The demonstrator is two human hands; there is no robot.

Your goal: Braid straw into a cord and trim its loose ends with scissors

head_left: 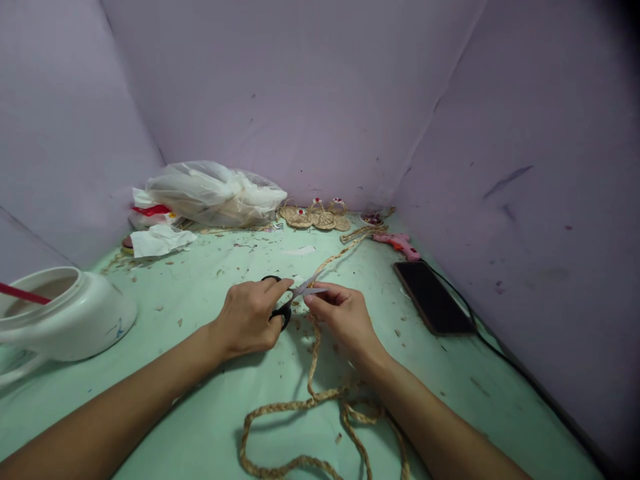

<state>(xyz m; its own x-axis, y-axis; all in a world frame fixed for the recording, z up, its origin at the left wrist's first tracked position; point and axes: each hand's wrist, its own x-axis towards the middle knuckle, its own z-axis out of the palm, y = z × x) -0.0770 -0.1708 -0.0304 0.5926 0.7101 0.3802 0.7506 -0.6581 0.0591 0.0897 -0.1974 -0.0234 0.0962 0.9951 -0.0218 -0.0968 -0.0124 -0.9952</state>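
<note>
My left hand (pixel 253 315) grips black-handled scissors (pixel 299 291), whose blades are spread and point right. Between thumb and fingers, my right hand (pixel 347 313) pinches a tan braided cord (pixel 315 353) close to the blades. From this pinch the cord runs down to loose loops on the green table surface, partly under my right forearm. Another stretch of braid (pixel 345 250) leads away from the blades toward the back right. Whether the blades touch the cord, I cannot tell.
A white pot (pixel 95 313) with a red stick stands at left. Behind lie a plastic bag (pixel 215 190), crumpled tissue (pixel 161 241) and several woven pieces (pixel 323 220). A pink glue gun (pixel 400 245), a phone (pixel 435 297) and a black cable (pixel 520 363) lie at right. Purple walls enclose the table.
</note>
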